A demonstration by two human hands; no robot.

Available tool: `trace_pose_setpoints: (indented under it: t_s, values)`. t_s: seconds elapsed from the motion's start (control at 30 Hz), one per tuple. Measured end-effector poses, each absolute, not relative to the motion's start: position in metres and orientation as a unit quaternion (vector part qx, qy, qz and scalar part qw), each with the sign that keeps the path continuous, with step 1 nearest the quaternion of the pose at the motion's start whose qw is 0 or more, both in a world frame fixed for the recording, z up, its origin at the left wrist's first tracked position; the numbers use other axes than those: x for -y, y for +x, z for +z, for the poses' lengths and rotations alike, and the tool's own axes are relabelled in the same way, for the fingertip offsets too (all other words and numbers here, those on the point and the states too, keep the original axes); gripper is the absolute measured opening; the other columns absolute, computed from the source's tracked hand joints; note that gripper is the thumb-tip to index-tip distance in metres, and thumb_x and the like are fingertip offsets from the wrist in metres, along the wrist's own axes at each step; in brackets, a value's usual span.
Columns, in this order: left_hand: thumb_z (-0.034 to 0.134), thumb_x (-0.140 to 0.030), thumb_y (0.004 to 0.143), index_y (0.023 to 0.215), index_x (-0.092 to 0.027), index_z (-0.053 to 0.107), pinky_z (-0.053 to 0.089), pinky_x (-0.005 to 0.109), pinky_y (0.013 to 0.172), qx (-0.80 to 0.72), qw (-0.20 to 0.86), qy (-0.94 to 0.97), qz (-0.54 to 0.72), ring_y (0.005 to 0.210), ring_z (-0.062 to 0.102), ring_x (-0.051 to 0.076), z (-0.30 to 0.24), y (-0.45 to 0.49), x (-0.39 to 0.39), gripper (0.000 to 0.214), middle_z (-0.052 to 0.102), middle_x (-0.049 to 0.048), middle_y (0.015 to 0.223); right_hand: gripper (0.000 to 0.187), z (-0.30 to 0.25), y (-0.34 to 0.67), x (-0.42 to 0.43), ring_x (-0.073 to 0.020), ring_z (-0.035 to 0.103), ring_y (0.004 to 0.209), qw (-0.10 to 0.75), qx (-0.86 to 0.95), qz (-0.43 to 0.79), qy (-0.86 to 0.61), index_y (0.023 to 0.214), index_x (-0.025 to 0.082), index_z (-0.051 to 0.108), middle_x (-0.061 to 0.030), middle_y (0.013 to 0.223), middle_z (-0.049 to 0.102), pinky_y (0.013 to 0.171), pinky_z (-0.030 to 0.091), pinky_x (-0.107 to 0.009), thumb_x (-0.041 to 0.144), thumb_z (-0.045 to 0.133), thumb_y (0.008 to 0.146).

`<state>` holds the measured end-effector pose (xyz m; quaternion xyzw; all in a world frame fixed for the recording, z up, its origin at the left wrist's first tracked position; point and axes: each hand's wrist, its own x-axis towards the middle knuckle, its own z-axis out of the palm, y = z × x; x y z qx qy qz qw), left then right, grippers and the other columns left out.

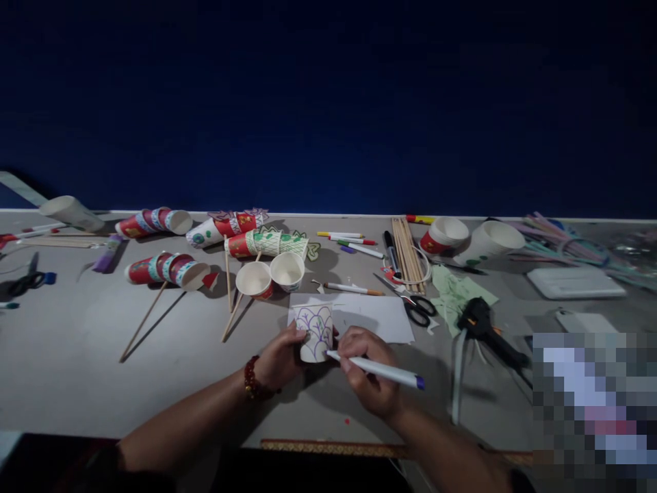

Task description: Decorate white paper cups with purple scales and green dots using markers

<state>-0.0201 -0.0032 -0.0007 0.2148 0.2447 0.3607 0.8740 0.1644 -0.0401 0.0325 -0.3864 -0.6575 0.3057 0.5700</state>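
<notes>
Tilted in my left hand (285, 356) is a white paper cup (314, 332) with purple scale-like arcs and branching lines drawn on its side. The thumb presses the near left side and the other fingers go behind it. My right hand (370, 366) grips a white marker (387, 372) with a purple end. Its tip touches or nearly touches the cup's lower right side. White paper (369, 318) lies on the table just beyond both hands. Two paper cups (255, 281) stand behind my left hand, their open mouths facing up.
Decorated cup chains (267, 244) with wooden sticks lie at the left and centre back. Several markers (354, 241), wooden sticks (408, 257) and black-handled scissors (418, 309) lie beyond the paper. A glue gun (485, 325) rests at the right beside green paper scraps (456, 291). More cups (490, 243) stand behind.
</notes>
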Motion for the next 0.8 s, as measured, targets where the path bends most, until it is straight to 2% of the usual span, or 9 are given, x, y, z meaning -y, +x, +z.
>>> trace_pose_setpoints:
  t_s: [0.27, 0.5, 0.8]
  values:
    - [0.074, -0.031, 0.081, 0.131, -0.017, 0.063, 0.052, 0.043, 0.098, -0.241, 0.878, 0.210, 0.358, 0.109, 0.071, 0.031, -0.0003, -0.0212, 0.0036, 0.053, 0.077, 0.0136, 0.114, 0.012, 0.0324, 0.1633, 0.0397, -0.0195, 0.060, 0.063, 0.572, 0.655, 0.295, -0.396, 0.083, 0.025, 0.060, -0.0003, 0.069, 0.062, 0.061, 0.049, -0.033, 0.015, 0.059, 0.088]
    - [0.075, -0.029, 0.082, 0.133, -0.017, 0.061, 0.055, 0.039, 0.089, -0.247, 0.877, 0.198, 0.362, 0.102, 0.073, 0.029, -0.0040, -0.0220, 0.0043, 0.055, 0.077, 0.0127, 0.112, 0.015, 0.0378, 0.1639, 0.0384, -0.0195, 0.061, 0.064, 0.563, 0.671, 0.283, -0.392, 0.085, 0.025, 0.061, -0.0006, 0.070, 0.064, 0.062, 0.051, -0.033, 0.010, 0.060, 0.086]
    - [0.074, -0.031, 0.083, 0.133, -0.017, 0.062, 0.054, 0.035, 0.084, -0.243, 0.877, 0.202, 0.362, 0.099, 0.073, 0.027, 0.0011, -0.0203, 0.0035, 0.054, 0.077, 0.0124, 0.109, 0.012, 0.0338, 0.1631, 0.0385, -0.0202, 0.061, 0.064, 0.560, 0.667, 0.279, -0.405, 0.084, 0.025, 0.061, -0.0008, 0.069, 0.064, 0.061, 0.051, -0.034, 0.014, 0.058, 0.087]
